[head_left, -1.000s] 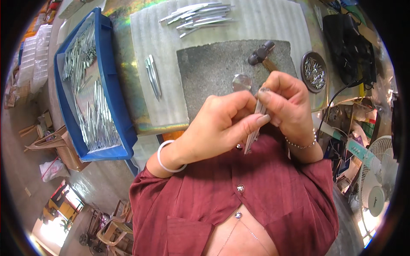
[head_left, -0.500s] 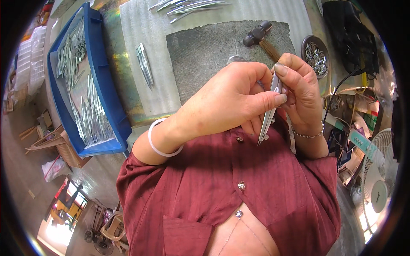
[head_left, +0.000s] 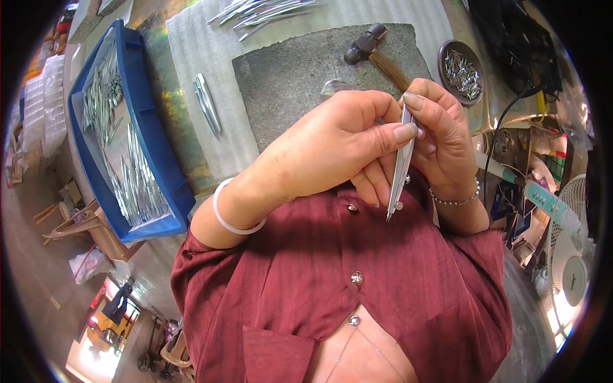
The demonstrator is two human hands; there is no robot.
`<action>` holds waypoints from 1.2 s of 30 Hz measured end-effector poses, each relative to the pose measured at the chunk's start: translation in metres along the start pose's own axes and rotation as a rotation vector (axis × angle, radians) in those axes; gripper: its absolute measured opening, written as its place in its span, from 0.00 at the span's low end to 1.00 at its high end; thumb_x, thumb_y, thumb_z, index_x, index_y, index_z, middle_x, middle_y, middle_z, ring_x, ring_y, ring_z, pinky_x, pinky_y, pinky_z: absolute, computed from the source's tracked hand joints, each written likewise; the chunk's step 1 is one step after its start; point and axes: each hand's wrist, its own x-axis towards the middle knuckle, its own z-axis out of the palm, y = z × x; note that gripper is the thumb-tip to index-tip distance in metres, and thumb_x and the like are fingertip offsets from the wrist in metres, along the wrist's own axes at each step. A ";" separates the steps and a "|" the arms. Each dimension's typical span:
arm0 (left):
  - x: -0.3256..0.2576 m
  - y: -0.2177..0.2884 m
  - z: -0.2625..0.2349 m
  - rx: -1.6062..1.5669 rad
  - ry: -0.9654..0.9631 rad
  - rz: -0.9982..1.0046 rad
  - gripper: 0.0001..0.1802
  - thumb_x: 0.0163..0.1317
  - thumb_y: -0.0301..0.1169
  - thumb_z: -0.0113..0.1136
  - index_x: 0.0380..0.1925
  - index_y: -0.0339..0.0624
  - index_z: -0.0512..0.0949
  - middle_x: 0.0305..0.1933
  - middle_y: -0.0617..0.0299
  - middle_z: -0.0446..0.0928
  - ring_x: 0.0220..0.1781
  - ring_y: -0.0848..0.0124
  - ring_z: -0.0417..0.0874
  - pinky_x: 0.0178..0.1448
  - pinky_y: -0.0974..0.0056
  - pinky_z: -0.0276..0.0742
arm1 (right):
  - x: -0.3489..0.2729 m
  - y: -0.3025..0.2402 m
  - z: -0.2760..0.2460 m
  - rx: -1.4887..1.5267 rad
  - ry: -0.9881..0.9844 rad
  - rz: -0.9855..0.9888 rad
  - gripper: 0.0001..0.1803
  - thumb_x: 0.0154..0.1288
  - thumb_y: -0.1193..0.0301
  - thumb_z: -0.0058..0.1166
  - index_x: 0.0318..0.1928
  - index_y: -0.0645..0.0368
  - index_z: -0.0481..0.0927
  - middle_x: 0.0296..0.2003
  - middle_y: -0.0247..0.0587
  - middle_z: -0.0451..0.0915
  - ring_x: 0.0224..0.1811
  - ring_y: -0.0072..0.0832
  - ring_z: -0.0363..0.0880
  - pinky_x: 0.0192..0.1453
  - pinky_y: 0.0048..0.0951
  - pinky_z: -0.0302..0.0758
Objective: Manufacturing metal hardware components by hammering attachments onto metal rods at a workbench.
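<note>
Both of my hands are closed on a slim pointed metal instrument (head_left: 400,167), silver, with long narrow legs and small round knobs near its tip. It slants tip-down in front of my shirt. My left hand (head_left: 348,140) pinches its middle between thumb and fingers. Near the upper end, the thumb and fingertips of my right hand (head_left: 442,124) grip it. Beyond my hands, a hammer (head_left: 365,45) with a wooden handle lies on a dark grey slab (head_left: 274,83). A small clear object (head_left: 334,86) rests there, partly hidden by my left hand.
At the left stands a blue bin (head_left: 151,115) full of slim metal pieces. Several more metal strips (head_left: 268,14) lie at the far side, and a small group (head_left: 207,105) sits left of the slab. A round bowl (head_left: 473,101) at the right holds small metal parts. A fan (head_left: 568,249) stands far right.
My hands keep hold of the metal instrument with nearly the same grip. The left fingers below it have shifted slightly. The whole view has moved a little, so the bench things appear farther left.
</note>
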 end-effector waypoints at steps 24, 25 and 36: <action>0.020 0.010 -0.011 0.006 -0.002 -0.064 0.12 0.67 0.36 0.53 0.34 0.37 0.70 0.23 0.60 0.78 0.19 0.74 0.81 0.19 0.75 0.76 | 0.010 -0.001 -0.004 0.043 0.058 -0.039 0.07 0.66 0.71 0.52 0.29 0.59 0.74 0.19 0.27 0.70 0.13 0.09 0.59 0.14 0.12 0.57; 0.020 0.010 -0.012 0.006 -0.002 -0.063 0.12 0.67 0.36 0.53 0.34 0.37 0.70 0.23 0.60 0.78 0.19 0.74 0.81 0.19 0.75 0.76 | 0.011 -0.002 -0.004 0.042 0.058 -0.040 0.07 0.66 0.71 0.52 0.29 0.59 0.74 0.19 0.27 0.70 0.13 0.09 0.59 0.14 0.12 0.57; 0.017 0.004 -0.016 0.099 0.095 0.135 0.11 0.65 0.33 0.56 0.36 0.35 0.71 0.23 0.61 0.78 0.21 0.75 0.81 0.23 0.76 0.76 | 0.030 -0.032 -0.005 -0.263 0.106 -0.133 0.09 0.69 0.68 0.47 0.30 0.57 0.72 0.21 0.30 0.74 0.15 0.11 0.63 0.19 0.13 0.62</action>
